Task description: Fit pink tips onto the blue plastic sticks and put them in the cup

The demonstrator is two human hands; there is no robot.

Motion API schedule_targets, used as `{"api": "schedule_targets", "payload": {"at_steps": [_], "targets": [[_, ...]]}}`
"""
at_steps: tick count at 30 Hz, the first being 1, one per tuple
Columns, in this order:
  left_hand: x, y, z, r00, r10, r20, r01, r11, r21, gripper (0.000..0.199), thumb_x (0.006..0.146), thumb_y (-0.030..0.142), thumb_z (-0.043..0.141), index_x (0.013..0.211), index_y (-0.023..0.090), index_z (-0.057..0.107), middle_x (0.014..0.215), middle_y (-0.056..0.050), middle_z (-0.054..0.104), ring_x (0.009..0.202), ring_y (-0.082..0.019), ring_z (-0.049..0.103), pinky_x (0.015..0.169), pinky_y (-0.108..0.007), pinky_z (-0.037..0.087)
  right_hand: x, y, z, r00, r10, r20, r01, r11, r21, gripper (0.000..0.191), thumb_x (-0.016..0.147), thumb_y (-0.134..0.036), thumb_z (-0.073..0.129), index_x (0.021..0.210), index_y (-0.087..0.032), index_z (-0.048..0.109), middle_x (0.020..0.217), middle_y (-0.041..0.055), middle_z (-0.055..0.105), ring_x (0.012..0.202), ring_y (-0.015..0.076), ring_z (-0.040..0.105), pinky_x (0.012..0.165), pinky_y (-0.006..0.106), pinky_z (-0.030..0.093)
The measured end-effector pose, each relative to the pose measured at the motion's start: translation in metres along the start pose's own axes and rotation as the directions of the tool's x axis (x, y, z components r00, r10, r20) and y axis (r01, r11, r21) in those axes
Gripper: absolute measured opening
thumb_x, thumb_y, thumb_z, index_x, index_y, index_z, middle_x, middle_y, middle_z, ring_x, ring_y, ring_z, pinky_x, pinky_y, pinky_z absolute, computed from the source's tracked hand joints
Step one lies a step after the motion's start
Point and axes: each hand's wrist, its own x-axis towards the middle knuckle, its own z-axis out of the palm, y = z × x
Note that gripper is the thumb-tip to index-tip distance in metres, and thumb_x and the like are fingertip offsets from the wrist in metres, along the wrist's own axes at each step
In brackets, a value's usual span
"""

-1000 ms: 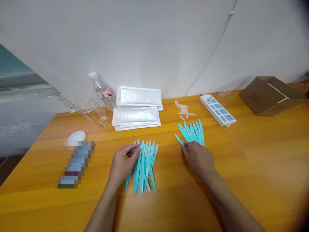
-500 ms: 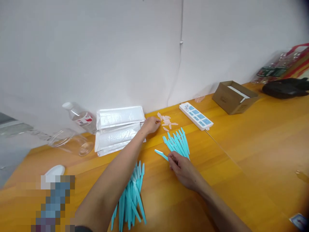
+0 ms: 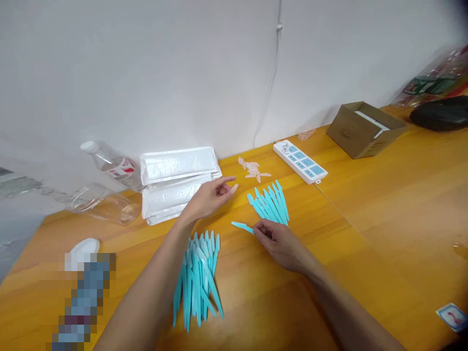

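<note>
My right hand (image 3: 276,241) pinches a turquoise eyebrow razor (image 3: 242,226) by its handle, with the blade end pointing left. Between the thumb and fingers of my left hand (image 3: 212,197) is a small pale translucent blade cap (image 3: 234,188), partly hidden. Beyond that hand, near the wall, lies a loose pile of similar caps (image 3: 252,168). A fanned row of turquoise razors (image 3: 268,202) rests just past my right hand. Nearer to me, beside my left forearm, is a larger heap of razors (image 3: 199,278), partly covered by the arm.
White padded packets (image 3: 179,165) are stacked by the wall, beside a plastic bottle (image 3: 119,165) and a clear jar (image 3: 106,204) on its side. A white lid (image 3: 85,248) lies left. A power strip (image 3: 300,162) and an open cardboard box (image 3: 365,130) stand right.
My left hand has drawn back from the cap pile toward me, and a cap that lay apart there is now in its fingers. My right hand keeps its razor. The view has tilted slightly down.
</note>
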Motion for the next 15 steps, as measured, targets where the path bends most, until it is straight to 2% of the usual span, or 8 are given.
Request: {"api": "schedule_targets", "payload": {"at_steps": [2, 4, 7, 9, 11, 13, 15], "targets": [[-0.060, -0.002, -0.002, 0.987, -0.161, -0.024, 0.147, 0.948, -0.283, 0.040, 0.090, 0.044, 0.060, 0.124, 0.022, 0.064, 0.089, -0.003, 0.068, 0.073, -0.014, 0.064, 0.069, -0.026, 0.050, -0.002, -0.002, 0.005, 0.999, -0.005, 0.053, 0.004, 1.000, 0.019, 0.026, 0.095, -0.040, 0.048, 0.083, -0.020, 0.058, 0.069, -0.0036, 0.055, 0.064, 0.0123, 0.045, 0.058, 0.025, 0.032], [-0.117, -0.006, 0.005, 0.945, -0.324, -0.049, 0.244, 0.797, -0.553, 0.035, 0.087, 0.041, 0.066, 0.115, 0.021, 0.063, 0.087, -0.002, 0.068, 0.074, -0.014, 0.065, 0.071, -0.027, 0.053, -0.005, -0.006, 0.013, 0.992, -0.022, 0.123, 0.016, 0.999, 0.046, 0.027, 0.094, -0.042, 0.050, 0.084, -0.019, 0.061, 0.070, -0.0032, 0.056, 0.064, 0.0123, 0.046, 0.058, 0.025, 0.033], [-0.174, -0.014, 0.024, 0.846, -0.519, -0.127, 0.255, 0.601, -0.758, 0.031, 0.084, 0.038, 0.072, 0.105, 0.019, 0.059, 0.086, -0.004, 0.072, 0.080, -0.016, 0.068, 0.069, -0.025, 0.054, -0.012, -0.013, 0.027, 0.975, -0.063, 0.213, 0.047, 0.996, 0.081, 0.029, 0.094, -0.044, 0.052, 0.085, -0.018, 0.064, 0.072, -0.0023, 0.058, 0.065, 0.0121, 0.046, 0.059, 0.025, 0.034], [-0.193, -0.017, 0.034, 0.777, -0.598, -0.196, 0.213, 0.543, -0.812, 0.033, 0.082, 0.037, 0.074, 0.104, 0.018, 0.057, 0.088, -0.006, 0.074, 0.081, -0.016, 0.070, 0.065, -0.023, 0.054, -0.016, -0.019, 0.036, 0.966, -0.081, 0.246, 0.061, 0.994, 0.087, 0.031, 0.093, -0.045, 0.054, 0.086, -0.018, 0.066, 0.073, -0.0019, 0.058, 0.065, 0.0118, 0.046, 0.058, 0.024, 0.033], [-0.199, -0.018, 0.039, 0.725, -0.636, -0.266, 0.165, 0.535, -0.829, 0.039, 0.080, 0.036, 0.076, 0.110, 0.017, 0.058, 0.091, -0.006, 0.075, 0.078, -0.015, 0.070, 0.064, -0.022, 0.054, -0.019, -0.024, 0.043, 0.958, -0.089, 0.273, 0.069, 0.994, 0.084, 0.030, 0.092, -0.045, 0.056, 0.088, -0.018, 0.068, 0.073, -0.0017, 0.059, 0.065, 0.0115, 0.045, 0.057, 0.024, 0.032], [-0.200, -0.018, 0.041, 0.694, -0.638, -0.334, 0.132, 0.568, -0.812, 0.044, 0.080, 0.036, 0.076, 0.116, 0.016, 0.061, 0.091, -0.007, 0.076, 0.077, -0.015, 0.070, 0.066, -0.023, 0.056, -0.021, -0.028, 0.046, 0.951, -0.102, 0.291, 0.083, 0.994, 0.075, 0.030, 0.091, -0.045, 0.058, 0.089, -0.017, 0.070, 0.074, -0.0014, 0.059, 0.065, 0.0114, 0.045, 0.058, 0.023, 0.032], [-0.200, -0.018, 0.041, 0.685, -0.628, -0.370, 0.126, 0.603, -0.788, 0.042, 0.081, 0.037, 0.075, 0.114, 0.014, 0.064, 0.090, -0.008, 0.076, 0.078, -0.015, 0.070, 0.069, -0.025, 0.057, -0.021, -0.030, 0.047, 0.947, -0.113, 0.301, 0.099, 0.993, 0.060, 0.031, 0.093, -0.045, 0.056, 0.091, -0.017, 0.071, 0.075, -0.0010, 0.059, 0.067, 0.0118, 0.045, 0.059, 0.023, 0.033]]}}
